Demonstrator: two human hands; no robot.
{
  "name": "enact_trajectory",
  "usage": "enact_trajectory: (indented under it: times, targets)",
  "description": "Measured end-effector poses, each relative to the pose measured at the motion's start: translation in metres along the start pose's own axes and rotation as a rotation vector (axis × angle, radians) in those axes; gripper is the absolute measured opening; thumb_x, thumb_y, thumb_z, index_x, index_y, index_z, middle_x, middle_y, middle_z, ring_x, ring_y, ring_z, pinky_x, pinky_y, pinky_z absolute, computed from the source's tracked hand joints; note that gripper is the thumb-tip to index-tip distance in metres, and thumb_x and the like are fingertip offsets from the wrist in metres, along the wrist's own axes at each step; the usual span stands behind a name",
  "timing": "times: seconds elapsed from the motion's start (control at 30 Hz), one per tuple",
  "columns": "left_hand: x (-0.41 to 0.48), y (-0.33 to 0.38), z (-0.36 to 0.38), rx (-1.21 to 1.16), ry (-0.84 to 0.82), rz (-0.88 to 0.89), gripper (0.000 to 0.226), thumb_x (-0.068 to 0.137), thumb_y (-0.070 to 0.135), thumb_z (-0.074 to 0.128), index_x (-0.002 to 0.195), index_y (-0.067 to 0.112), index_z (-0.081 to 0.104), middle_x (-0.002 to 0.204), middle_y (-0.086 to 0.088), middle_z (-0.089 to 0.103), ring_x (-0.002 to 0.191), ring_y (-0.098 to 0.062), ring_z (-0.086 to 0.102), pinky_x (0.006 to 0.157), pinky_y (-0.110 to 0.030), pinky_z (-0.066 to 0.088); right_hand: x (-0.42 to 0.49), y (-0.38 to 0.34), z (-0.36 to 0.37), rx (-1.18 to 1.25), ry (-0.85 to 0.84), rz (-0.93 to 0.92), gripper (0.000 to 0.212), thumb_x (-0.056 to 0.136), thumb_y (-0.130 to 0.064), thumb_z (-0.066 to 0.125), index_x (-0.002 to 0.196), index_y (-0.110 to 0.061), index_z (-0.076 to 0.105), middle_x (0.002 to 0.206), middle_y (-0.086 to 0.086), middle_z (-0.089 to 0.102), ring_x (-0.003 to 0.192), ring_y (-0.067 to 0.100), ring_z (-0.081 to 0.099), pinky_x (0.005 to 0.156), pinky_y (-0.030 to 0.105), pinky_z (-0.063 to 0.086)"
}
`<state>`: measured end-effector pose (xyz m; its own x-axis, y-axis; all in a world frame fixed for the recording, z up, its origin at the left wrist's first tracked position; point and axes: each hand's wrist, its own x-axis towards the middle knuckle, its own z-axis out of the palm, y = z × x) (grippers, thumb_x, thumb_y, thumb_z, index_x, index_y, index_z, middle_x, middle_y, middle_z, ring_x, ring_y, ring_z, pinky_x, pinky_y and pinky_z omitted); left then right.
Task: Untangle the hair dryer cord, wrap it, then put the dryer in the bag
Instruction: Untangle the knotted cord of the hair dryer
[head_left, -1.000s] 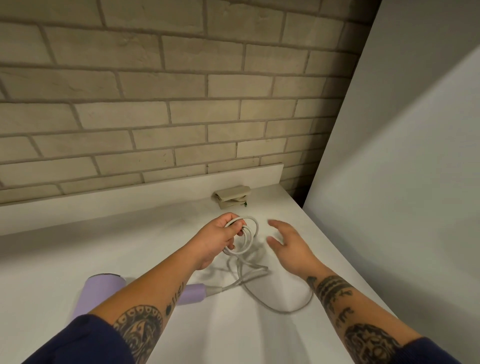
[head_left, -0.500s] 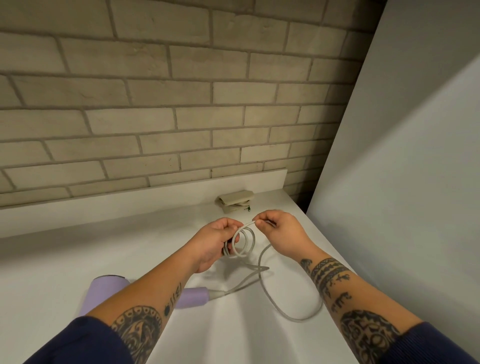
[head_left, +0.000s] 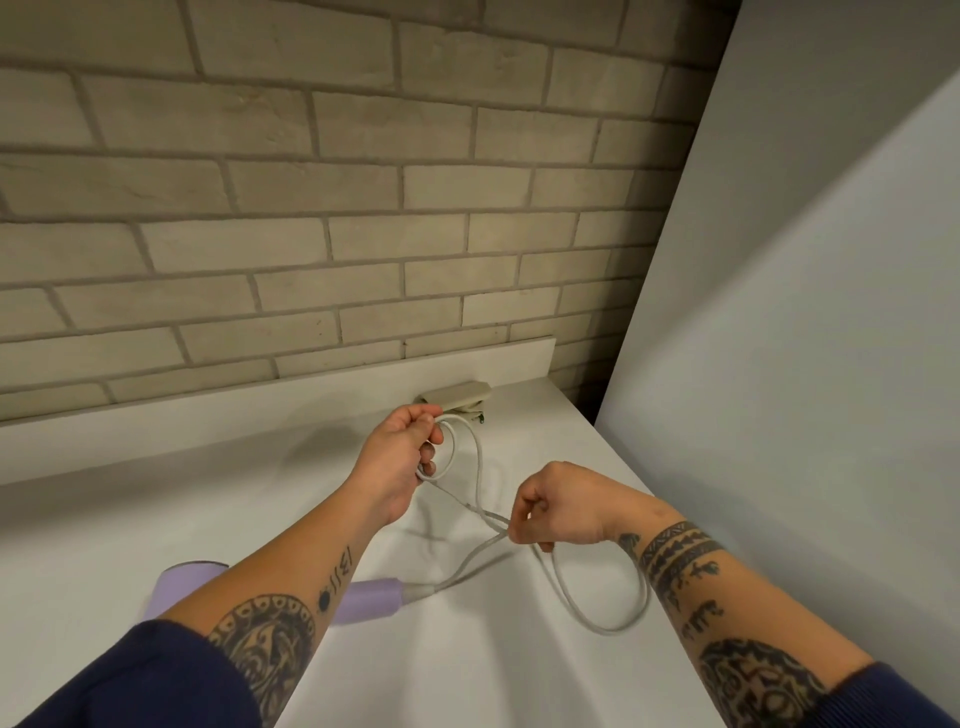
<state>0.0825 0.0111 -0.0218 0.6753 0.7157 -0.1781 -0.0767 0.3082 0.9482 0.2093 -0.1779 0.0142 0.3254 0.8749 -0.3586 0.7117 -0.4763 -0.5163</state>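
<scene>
A lilac hair dryer (head_left: 371, 599) lies on the white counter (head_left: 130, 530), mostly hidden under my left forearm. Its grey cord (head_left: 597, 618) runs right from the handle and makes a loose loop on the counter. My left hand (head_left: 400, 462) is raised above the counter, shut on a few small coils of the cord. My right hand (head_left: 558, 512) is lower and to the right, pinching a slack stretch of the same cord. A small folded beige bag (head_left: 460, 395) lies by the back wall, just behind my left hand.
A brick wall (head_left: 311, 208) stands behind the counter's low white upstand. A large white panel (head_left: 805, 364) closes off the right side. The counter's right edge runs diagonally beside my right forearm.
My right hand left the coil at my left hand, dropped down and to the right, and now pinches the cord lower along its length. My left hand kept hold of the coils.
</scene>
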Motion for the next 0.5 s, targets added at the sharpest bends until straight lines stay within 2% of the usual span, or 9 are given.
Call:
enact_trajectory:
  times: [0.07,0.13,0.23,0.37,0.5]
  targets:
    - [0.001,0.002,-0.002,-0.030,-0.014,0.000,0.020,0.107,0.009,0.045,0.108,0.014,0.065,0.073,-0.002,0.057,0.053,-0.011,0.039,0.054,-0.027,0.035,0.000,0.010,-0.002,-0.063,0.005,0.095,0.016,0.084,-0.042,0.070,0.091,-0.028,0.071,0.076,-0.007,0.076,0.074,0.014,0.067,0.071,0.032,0.057]
    - [0.001,0.004,-0.002,-0.061,-0.044,-0.006,0.020,0.107,0.009,0.045,0.109,0.014,0.064,0.073,-0.002,0.057,0.051,-0.011,0.038,0.053,-0.026,0.034,0.002,0.020,-0.001,-0.080,0.028,0.188,0.017,0.088,-0.040,0.066,0.099,-0.027,0.068,0.078,-0.008,0.077,0.064,0.011,0.064,0.060,0.026,0.052]
    - [-0.003,0.008,-0.003,-0.092,-0.102,-0.025,0.020,0.106,0.009,0.045,0.110,0.013,0.064,0.072,-0.002,0.058,0.050,-0.011,0.036,0.050,-0.024,0.033,0.008,0.030,0.004,-0.057,0.046,0.279,0.019,0.093,-0.037,0.060,0.107,-0.026,0.065,0.080,-0.010,0.077,0.055,0.007,0.066,0.061,0.024,0.048]
    - [-0.008,0.011,-0.005,-0.107,-0.164,-0.035,0.019,0.106,0.007,0.046,0.111,0.012,0.064,0.073,-0.005,0.060,0.049,-0.011,0.035,0.044,-0.021,0.030,0.015,0.040,0.016,0.076,0.105,0.303,0.012,0.096,-0.034,0.058,0.101,-0.024,0.062,0.085,-0.007,0.077,0.057,0.007,0.070,0.060,0.024,0.047]
    - [-0.007,0.015,-0.013,-0.099,-0.154,0.001,0.019,0.106,0.006,0.045,0.108,0.011,0.063,0.071,-0.006,0.060,0.044,-0.008,0.031,0.040,-0.019,0.025,0.022,0.048,0.020,0.300,0.229,0.305,0.011,0.096,-0.031,0.061,0.097,-0.019,0.062,0.086,-0.002,0.077,0.062,0.015,0.075,0.061,0.026,0.048]
